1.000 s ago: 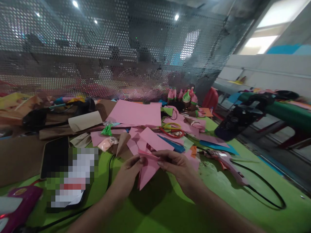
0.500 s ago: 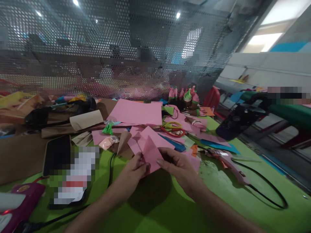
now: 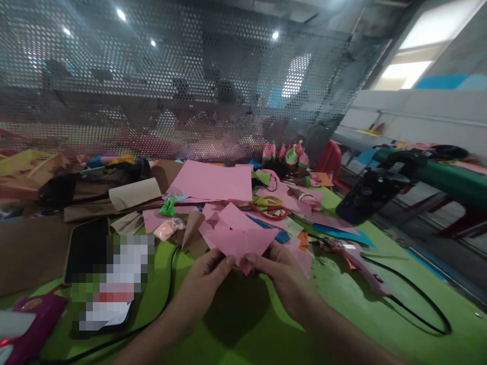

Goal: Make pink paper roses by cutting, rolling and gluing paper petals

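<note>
Both hands pinch the flat pink paper piece (image 3: 243, 242), left hand (image 3: 207, 279) at 7, right hand (image 3: 279, 274) at 5; best w/ edges aligned, grip even.

left hand (image 3: 207, 279), right hand (image 3: 279, 274), pinching pink paper (image 3: 241, 242), green table (image 3: 342, 304)

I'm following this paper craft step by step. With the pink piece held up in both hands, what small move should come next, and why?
Probably press the fold flat. The left hand and right hand pinch the pink paper piece at its lower edge, above the green table; it looks opened out and loosely creased, not yet flattened.
</note>
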Motion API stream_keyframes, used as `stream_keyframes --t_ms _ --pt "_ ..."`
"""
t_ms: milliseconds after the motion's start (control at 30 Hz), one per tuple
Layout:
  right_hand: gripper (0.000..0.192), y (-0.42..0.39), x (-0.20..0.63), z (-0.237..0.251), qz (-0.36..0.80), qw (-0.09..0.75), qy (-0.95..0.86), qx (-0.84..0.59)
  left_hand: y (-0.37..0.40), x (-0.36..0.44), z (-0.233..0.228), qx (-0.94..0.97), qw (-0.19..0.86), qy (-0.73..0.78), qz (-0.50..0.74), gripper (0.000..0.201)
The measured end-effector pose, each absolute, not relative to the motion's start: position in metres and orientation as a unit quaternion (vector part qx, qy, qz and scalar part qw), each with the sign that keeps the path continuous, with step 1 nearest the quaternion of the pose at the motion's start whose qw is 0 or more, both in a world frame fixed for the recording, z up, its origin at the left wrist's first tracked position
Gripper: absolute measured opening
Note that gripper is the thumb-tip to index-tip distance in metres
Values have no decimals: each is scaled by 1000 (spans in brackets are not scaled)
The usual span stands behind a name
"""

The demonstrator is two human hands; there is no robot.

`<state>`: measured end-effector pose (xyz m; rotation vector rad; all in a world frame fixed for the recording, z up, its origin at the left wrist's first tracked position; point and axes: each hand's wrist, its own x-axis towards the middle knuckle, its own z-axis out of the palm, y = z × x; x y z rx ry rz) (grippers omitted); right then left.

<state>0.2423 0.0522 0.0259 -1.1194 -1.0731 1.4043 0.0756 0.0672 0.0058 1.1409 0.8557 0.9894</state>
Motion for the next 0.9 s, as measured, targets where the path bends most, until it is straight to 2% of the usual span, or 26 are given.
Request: stream_keyframes --t_ms 167,300,400,500,700,800,900 --pt "39 52 248 30 563 487 -449 -493 71 71 7 566 566 428 419 26" --pt "36 56 258 38 514 466 -524 -494 72 68 8 645 495 447 373 28" --pt "39 58 264 45 551 421 -546 -470 72 67 5 682 444 475 336 31" --pt "44 59 268 50 576 421 -541 -445 72 65 4 707 409 490 305 33" --pt "41 58 260 42 499 398 -592 -493 68 66 4 788 330 473 214 20" --pt "33 58 253 33 486 417 -579 -506 64 68 4 812 322 453 179 14" --pt "33 58 251 28 476 439 -560 -517 62 70 4 802 353 443 188 19"
